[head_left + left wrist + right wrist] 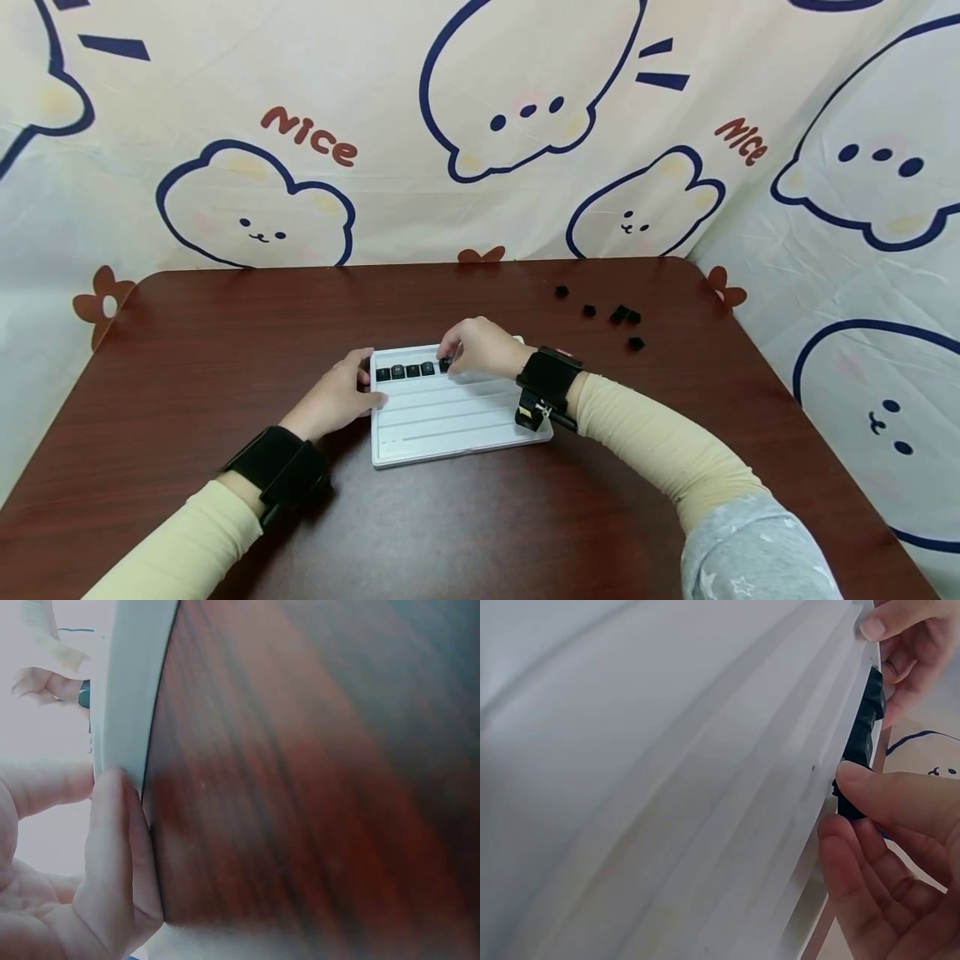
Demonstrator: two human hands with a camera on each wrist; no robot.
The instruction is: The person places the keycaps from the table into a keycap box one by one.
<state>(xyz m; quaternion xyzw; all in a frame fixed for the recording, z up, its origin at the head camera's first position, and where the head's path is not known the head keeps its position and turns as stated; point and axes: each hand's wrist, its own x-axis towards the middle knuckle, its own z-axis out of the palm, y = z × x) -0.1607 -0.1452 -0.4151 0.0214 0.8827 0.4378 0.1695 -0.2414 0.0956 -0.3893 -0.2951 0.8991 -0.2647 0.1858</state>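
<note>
A white ridged tray (pixel 457 429) lies on the table, its shelves running across it. Several black keycaps (pixel 398 372) stand in a row along its far shelf, starting at the left end. My left hand (pixel 336 402) grips the tray's left edge, thumb on top and fingers at the side; the left wrist view shows the fingertips against the tray's rim (pixel 135 697). At the end of the row my right hand (pixel 486 348) pinches another black keycap (pixel 849 807) between thumb and fingers, close beside its neighbours. The fingers partly hide this keycap in the head view.
Several loose black keycaps (pixel 619 314) lie scattered at the table's back right, beyond my right hand. The brown wooden table (pixel 225 358) ends at a printed cloth backdrop (pixel 390 208) behind and to the right.
</note>
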